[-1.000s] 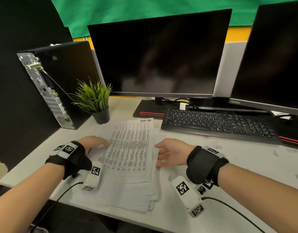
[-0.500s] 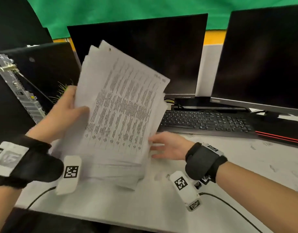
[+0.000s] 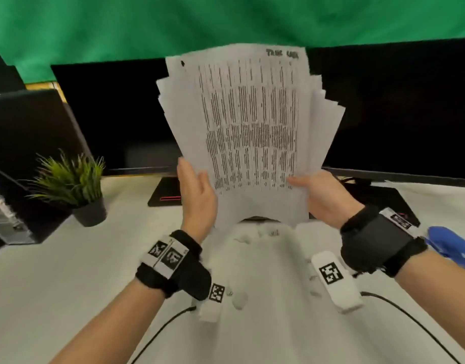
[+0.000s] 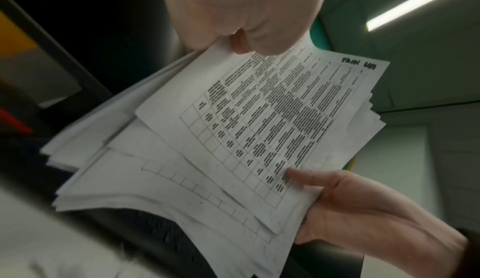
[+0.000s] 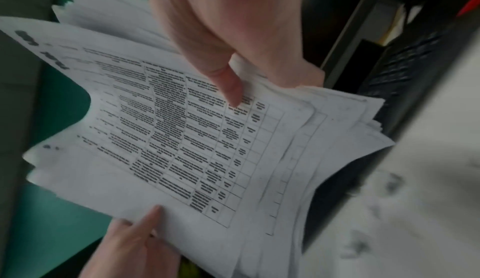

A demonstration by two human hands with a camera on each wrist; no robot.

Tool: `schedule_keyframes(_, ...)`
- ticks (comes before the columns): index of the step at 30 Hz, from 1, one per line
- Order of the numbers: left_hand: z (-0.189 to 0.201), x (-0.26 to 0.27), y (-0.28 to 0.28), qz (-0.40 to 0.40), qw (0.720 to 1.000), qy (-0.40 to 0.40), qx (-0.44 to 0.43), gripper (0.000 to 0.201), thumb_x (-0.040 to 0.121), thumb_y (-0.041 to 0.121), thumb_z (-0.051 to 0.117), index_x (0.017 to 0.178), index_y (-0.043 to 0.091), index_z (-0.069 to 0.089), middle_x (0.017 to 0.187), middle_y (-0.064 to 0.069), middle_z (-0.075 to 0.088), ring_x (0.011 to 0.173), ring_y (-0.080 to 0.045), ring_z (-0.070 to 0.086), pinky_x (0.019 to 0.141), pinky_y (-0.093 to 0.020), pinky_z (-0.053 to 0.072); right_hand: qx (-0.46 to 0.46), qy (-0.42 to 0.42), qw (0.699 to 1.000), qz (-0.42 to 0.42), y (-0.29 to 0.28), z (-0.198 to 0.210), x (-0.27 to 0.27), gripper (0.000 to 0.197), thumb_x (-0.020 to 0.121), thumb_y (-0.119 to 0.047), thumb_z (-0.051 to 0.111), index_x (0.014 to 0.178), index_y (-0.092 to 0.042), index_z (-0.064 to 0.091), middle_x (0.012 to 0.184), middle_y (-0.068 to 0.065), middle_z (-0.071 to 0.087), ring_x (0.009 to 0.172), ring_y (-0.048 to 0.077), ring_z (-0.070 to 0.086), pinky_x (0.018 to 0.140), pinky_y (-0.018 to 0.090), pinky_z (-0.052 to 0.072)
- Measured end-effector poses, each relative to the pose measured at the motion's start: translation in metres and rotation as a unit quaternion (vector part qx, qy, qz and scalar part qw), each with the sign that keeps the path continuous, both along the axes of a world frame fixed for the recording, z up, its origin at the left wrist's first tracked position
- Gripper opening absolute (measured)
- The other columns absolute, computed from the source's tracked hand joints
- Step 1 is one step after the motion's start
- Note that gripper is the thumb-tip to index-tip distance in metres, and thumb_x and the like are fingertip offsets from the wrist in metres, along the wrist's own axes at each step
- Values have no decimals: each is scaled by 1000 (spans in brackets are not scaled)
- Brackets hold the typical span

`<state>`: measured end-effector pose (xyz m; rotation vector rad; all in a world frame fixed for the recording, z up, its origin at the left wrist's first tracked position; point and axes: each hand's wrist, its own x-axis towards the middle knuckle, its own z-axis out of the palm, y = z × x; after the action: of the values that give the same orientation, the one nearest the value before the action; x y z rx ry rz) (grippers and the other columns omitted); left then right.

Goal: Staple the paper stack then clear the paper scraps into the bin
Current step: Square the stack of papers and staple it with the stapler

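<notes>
The paper stack (image 3: pixel 252 132), printed sheets fanned out unevenly, stands upright above the desk in front of the monitors. My left hand (image 3: pixel 197 190) grips its lower left edge and my right hand (image 3: pixel 318 193) grips its lower right edge, thumbs on the front sheet. The left wrist view shows the stack (image 4: pixel 259 128) pinched under my left hand (image 4: pixel 233 26), with the right hand (image 4: pixel 345 200) opposite. In the right wrist view my right hand (image 5: pixel 223 46) presses its thumb onto the stack (image 5: pixel 182 139). Small white paper scraps (image 3: pixel 241 298) lie on the desk below. A blue stapler (image 3: pixel 452 245) lies at the right edge.
A potted plant (image 3: pixel 71 179) and a black computer tower (image 3: pixel 23 143) stand on the left. Two dark monitors (image 3: pixel 115 114) fill the back, one on a black stand base (image 3: pixel 165 198). A black keyboard (image 5: pixel 400 73) lies behind the stack. No bin is in view.
The stack went from flat on the desk to tilted in my left hand, and now stands upright. My right hand has taken hold of its right edge.
</notes>
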<state>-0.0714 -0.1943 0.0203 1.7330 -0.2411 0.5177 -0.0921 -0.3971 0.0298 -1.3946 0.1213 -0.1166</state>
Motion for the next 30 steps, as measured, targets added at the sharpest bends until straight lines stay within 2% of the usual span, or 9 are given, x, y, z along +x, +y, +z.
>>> schedule_keyframes(2,-21,-3,-14,-19,999,27,-2,55,103,9,28,152,10,4,154,3,21,140,-5,21,116,-9,9,-19,6,1000,-21,-7,-18,-7,40,92,-3,51,131,-10,53,128,9,61,117,27,58,103,47,44)
schedule_keyframes(4,-40,0,-16,-45,998,29,-26,47,103,11,27,145,30,17,153,-2,30,142,-19,30,122,-38,21,-29,12,999,-30,-11,-31,-13,39,92,-2,50,130,-11,53,126,7,62,115,25,59,98,42,47)
schedule_keyframes(6,-50,4,-15,-59,997,38,-44,40,102,11,27,129,42,28,144,-1,42,133,-21,42,116,-47,32,-17,15,999,-29,-14,-40,-14,34,92,-1,49,123,-13,57,121,8,64,109,23,62,92,36,49)
schedule_keyframes(9,-54,4,-14,-79,992,68,-76,42,102,7,27,138,29,27,138,3,46,128,-17,46,115,-42,34,3,17,1000,-9,-14,-47,-11,26,93,-3,49,111,-17,62,114,6,67,102,20,64,85,31,51)
schedule_keyframes(11,-54,6,-11,-95,986,82,-107,33,100,3,30,128,20,32,125,5,53,123,-20,49,109,-39,39,-6,15,1000,-3,-14,-47,-9,27,91,-5,53,113,-18,61,112,4,68,102,19,65,83,30,52)
schedule_keyframes(18,-58,14,-5,-115,980,120,-113,36,96,1,39,119,27,28,111,16,52,109,-11,54,101,-39,44,-14,-12,1000,-5,-27,-34,1,42,89,-8,55,130,-16,52,125,7,64,114,26,61,92,44,50)
schedule_keyframes(25,-70,21,-3,-93,980,153,-85,35,96,5,47,122,27,44,117,4,60,116,-23,59,97,-43,51,-69,-40,995,-67,-32,-17,3,52,90,-8,55,137,-17,36,119,-3,57,120,26,54,70,25,47)
schedule_keyframes(28,-66,24,-6,-69,988,118,-71,33,97,5,46,126,21,49,112,5,62,111,-20,61,96,-37,50,-272,-133,932,-197,-31,8,-3,84,80,-15,71,146,-20,20,142,5,35,133,23,38,99,33,42)
schedule_keyframes(30,-55,22,-10,-60,993,81,-58,31,98,5,45,120,26,49,105,13,61,102,-11,61,92,-31,50,-484,-206,805,-274,-27,35,-12,98,74,-25,76,149,-24,13,155,7,15,142,24,19,115,49,22)
